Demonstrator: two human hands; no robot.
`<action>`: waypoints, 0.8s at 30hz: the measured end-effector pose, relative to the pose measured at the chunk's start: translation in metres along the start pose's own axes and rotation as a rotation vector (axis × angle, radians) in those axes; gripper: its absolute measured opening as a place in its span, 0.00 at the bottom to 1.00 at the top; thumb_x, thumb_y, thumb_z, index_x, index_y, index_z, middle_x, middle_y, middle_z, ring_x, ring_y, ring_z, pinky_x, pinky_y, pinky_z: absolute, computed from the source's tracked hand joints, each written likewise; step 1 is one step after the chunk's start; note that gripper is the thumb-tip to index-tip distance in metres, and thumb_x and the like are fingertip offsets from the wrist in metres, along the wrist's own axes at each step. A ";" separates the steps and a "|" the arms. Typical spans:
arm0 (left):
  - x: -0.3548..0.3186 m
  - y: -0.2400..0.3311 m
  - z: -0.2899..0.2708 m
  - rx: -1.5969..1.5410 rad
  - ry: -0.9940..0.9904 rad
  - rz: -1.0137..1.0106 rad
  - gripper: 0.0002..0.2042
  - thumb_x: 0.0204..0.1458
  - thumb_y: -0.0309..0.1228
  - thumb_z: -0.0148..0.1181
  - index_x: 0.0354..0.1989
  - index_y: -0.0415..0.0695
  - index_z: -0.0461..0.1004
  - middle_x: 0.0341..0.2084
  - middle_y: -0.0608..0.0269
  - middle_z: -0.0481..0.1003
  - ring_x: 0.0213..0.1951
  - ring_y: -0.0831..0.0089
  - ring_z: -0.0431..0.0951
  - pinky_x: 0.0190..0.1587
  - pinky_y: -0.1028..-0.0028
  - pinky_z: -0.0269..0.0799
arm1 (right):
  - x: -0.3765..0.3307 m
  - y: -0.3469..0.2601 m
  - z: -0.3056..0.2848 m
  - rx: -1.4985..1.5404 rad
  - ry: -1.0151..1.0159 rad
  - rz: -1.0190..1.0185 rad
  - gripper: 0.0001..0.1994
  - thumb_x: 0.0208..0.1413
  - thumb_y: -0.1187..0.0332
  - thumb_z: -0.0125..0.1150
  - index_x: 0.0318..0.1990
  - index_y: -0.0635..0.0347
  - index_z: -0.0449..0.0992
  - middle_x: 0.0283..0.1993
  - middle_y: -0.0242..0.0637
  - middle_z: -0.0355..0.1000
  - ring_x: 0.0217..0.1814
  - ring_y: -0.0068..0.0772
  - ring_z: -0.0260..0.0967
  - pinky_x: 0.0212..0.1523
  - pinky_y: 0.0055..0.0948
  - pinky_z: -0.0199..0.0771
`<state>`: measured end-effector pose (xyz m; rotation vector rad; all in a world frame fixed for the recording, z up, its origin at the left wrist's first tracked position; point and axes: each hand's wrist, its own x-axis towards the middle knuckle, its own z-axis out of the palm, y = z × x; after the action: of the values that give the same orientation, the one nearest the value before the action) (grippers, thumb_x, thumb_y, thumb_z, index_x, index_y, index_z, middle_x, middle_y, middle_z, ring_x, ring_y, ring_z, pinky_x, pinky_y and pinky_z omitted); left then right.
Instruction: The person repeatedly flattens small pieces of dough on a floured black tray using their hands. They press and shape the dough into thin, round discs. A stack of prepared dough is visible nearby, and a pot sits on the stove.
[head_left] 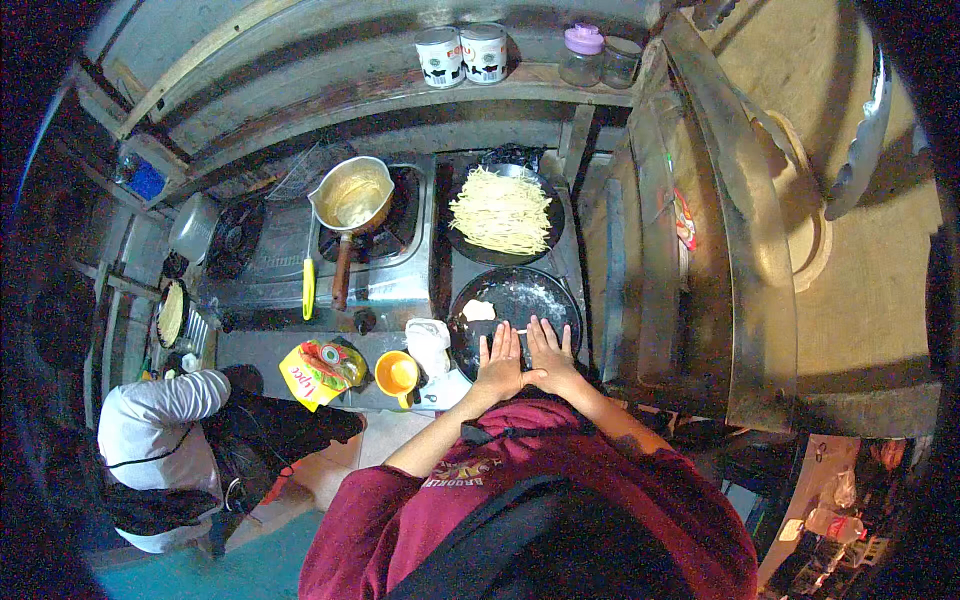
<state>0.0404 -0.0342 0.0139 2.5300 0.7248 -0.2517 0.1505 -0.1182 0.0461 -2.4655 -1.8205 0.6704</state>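
Observation:
Side by side, my left hand (499, 370) and my right hand (550, 359) lie flat, palms down, over the near part of a round black tray (463, 345) dusted with white flour. Their fingers are stretched out and the thumbs meet. A thin pale strip of dough (522, 332) shows between the fingers; the rest of whatever lies under the palms is hidden. Left of my fingertips, a small flat lump of dough (479, 311) sits on the tray. Just beyond, a second dark tray (476, 253) bears a heap of thin pale dough strips (502, 209).
A saucepan (353, 196) with a wooden handle stands on the stove (275, 290), beside a yellow-handled tool (308, 290). Nearer are a yellow packet (322, 372), an orange cup (396, 373) and a white bag (428, 346). Another person (160, 440) crouches at left. Cans (484, 54) stand on a shelf.

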 end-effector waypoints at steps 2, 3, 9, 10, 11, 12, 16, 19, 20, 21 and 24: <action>0.003 -0.005 0.010 -0.063 0.069 -0.002 0.56 0.37 0.72 0.36 0.61 0.31 0.38 0.63 0.44 0.33 0.66 0.57 0.29 0.60 0.48 0.21 | 0.011 0.009 0.016 -0.060 0.115 -0.011 0.37 0.47 0.60 0.48 0.63 0.66 0.43 0.69 0.44 0.34 0.70 0.44 0.32 0.62 0.60 0.23; 0.008 -0.006 0.011 -0.120 0.084 -0.004 0.56 0.37 0.72 0.35 0.61 0.30 0.39 0.63 0.42 0.31 0.65 0.55 0.28 0.60 0.47 0.21 | 0.016 0.014 0.023 -0.068 0.149 0.004 0.37 0.48 0.59 0.47 0.63 0.66 0.42 0.68 0.45 0.34 0.70 0.45 0.33 0.62 0.60 0.24; 0.017 0.005 -0.005 -0.229 0.230 0.132 0.52 0.41 0.68 0.38 0.63 0.34 0.35 0.62 0.37 0.32 0.65 0.49 0.29 0.58 0.44 0.22 | 0.027 0.012 0.026 0.008 0.353 -0.094 0.34 0.49 0.59 0.45 0.63 0.65 0.45 0.68 0.48 0.37 0.70 0.47 0.30 0.62 0.60 0.24; 0.020 0.005 -0.004 -0.297 0.281 0.206 0.51 0.42 0.67 0.39 0.63 0.35 0.34 0.62 0.38 0.32 0.65 0.49 0.29 0.58 0.43 0.22 | 0.027 0.011 0.027 0.081 0.307 -0.124 0.34 0.49 0.58 0.45 0.63 0.62 0.47 0.68 0.48 0.37 0.71 0.48 0.29 0.62 0.60 0.23; 0.021 0.005 -0.002 -0.350 0.241 0.228 0.49 0.44 0.65 0.40 0.63 0.36 0.33 0.63 0.41 0.33 0.65 0.50 0.31 0.57 0.41 0.20 | 0.027 0.011 0.030 0.075 0.193 -0.123 0.34 0.49 0.57 0.45 0.63 0.60 0.45 0.68 0.48 0.36 0.71 0.48 0.28 0.62 0.59 0.23; 0.019 0.006 0.001 -0.305 0.177 0.204 0.49 0.44 0.64 0.40 0.63 0.36 0.32 0.63 0.42 0.34 0.65 0.51 0.31 0.57 0.41 0.19 | 0.026 0.012 0.033 0.070 0.079 -0.121 0.35 0.49 0.57 0.46 0.64 0.59 0.44 0.68 0.48 0.36 0.71 0.48 0.27 0.63 0.58 0.22; 0.004 0.006 -0.003 -0.180 -0.042 0.115 0.51 0.42 0.67 0.37 0.63 0.37 0.29 0.63 0.44 0.33 0.65 0.55 0.32 0.55 0.40 0.14 | 0.011 0.004 0.023 0.014 0.024 -0.084 0.38 0.48 0.56 0.48 0.65 0.59 0.40 0.68 0.49 0.33 0.71 0.48 0.25 0.63 0.58 0.20; 0.005 0.004 -0.007 -0.208 -0.104 0.097 0.53 0.39 0.70 0.36 0.63 0.37 0.28 0.64 0.48 0.32 0.66 0.57 0.30 0.57 0.42 0.15 | 0.013 0.006 0.014 -0.019 0.005 -0.052 0.38 0.48 0.57 0.47 0.64 0.59 0.40 0.69 0.47 0.31 0.71 0.47 0.25 0.63 0.58 0.20; 0.011 0.003 -0.006 -0.202 -0.065 0.103 0.53 0.40 0.69 0.36 0.63 0.37 0.29 0.64 0.48 0.32 0.66 0.58 0.30 0.57 0.43 0.16 | 0.020 0.010 0.019 -0.027 0.045 -0.047 0.37 0.48 0.57 0.47 0.64 0.60 0.40 0.69 0.48 0.30 0.71 0.48 0.25 0.63 0.59 0.21; 0.017 0.002 -0.005 -0.196 -0.027 0.110 0.53 0.40 0.69 0.36 0.63 0.38 0.29 0.64 0.49 0.32 0.66 0.58 0.30 0.57 0.43 0.16 | 0.028 0.015 0.023 -0.035 0.086 -0.041 0.37 0.49 0.58 0.46 0.64 0.61 0.40 0.69 0.48 0.29 0.71 0.50 0.25 0.62 0.59 0.21; 0.025 -0.003 0.010 -0.192 0.048 0.087 0.51 0.42 0.68 0.35 0.63 0.38 0.30 0.64 0.48 0.31 0.66 0.57 0.29 0.56 0.42 0.14 | 0.029 0.017 0.026 -0.027 0.135 -0.048 0.36 0.49 0.60 0.44 0.64 0.62 0.40 0.69 0.47 0.29 0.70 0.51 0.25 0.62 0.60 0.23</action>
<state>0.0601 -0.0261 -0.0036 2.3842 0.6235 -0.0870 0.1637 -0.1040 0.0083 -2.4097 -1.8437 0.4674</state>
